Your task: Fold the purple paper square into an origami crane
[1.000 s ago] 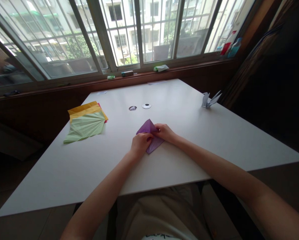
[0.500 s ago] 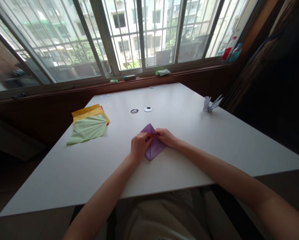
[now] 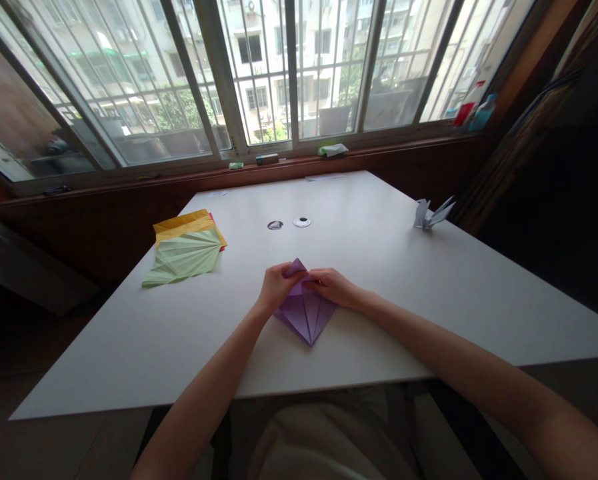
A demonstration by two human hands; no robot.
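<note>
purple paper (image 3: pixel 305 315) | flat on table (image 3: pixel 403 267) | far tip pinched between left grip (image 3: pixel 275 285), right grip (image 3: pixel 331 287)

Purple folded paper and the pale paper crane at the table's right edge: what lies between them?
Only bare white table lies between the purple folded paper and the paper crane, as the head view shows.

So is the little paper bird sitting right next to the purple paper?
No, the paper bird stands far off near the table's right edge, while both hands press the purple paper.

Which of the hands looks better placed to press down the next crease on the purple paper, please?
Probably the right hand: it lies flat across the purple paper near its middle crease. The left hand only pinches the paper's upper left edge near the tip.
</note>
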